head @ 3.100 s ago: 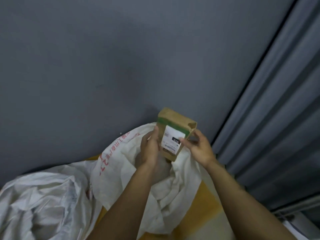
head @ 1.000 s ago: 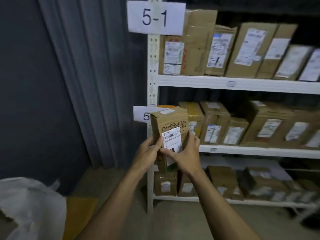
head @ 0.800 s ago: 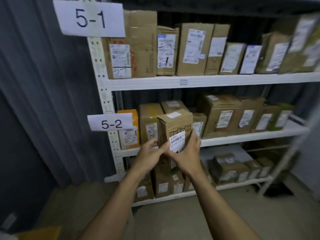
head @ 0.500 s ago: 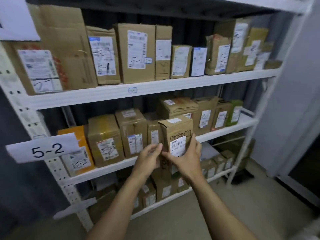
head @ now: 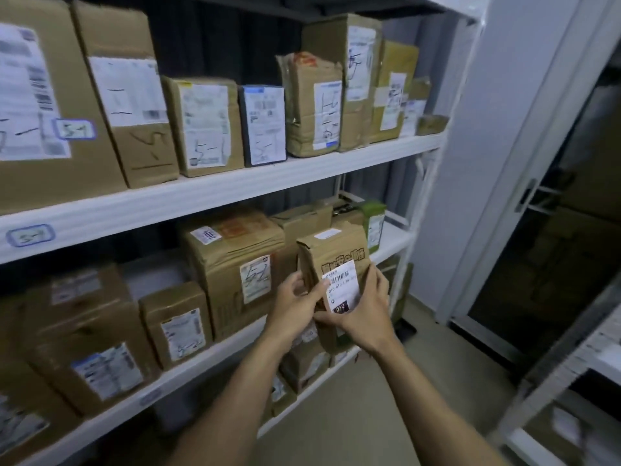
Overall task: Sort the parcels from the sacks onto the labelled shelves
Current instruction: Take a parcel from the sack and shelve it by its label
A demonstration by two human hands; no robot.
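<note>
1. The parcel (head: 336, 253) was held upright before the middle shelf (head: 391, 238), not yet shelved.
2. The left hand (head: 295, 306) and right hand (head: 368, 312) both gripped it, fingers curled round.
3. Many boxes (head: 235, 264) lined the shelves (head: 235, 188); placing this one was left.

The upper shelf (head: 235, 190) carries a row of boxes (head: 205, 126) standing side by side. The lower shelf (head: 391, 238) beneath it carries more of them. Before the lower shelf's right end is a parcel (head: 331, 250), with the left grip (head: 295, 309) on its left edge and the right grip (head: 366, 314) on its front and right side. A door (head: 554, 264) stands right of both shelves.
</note>
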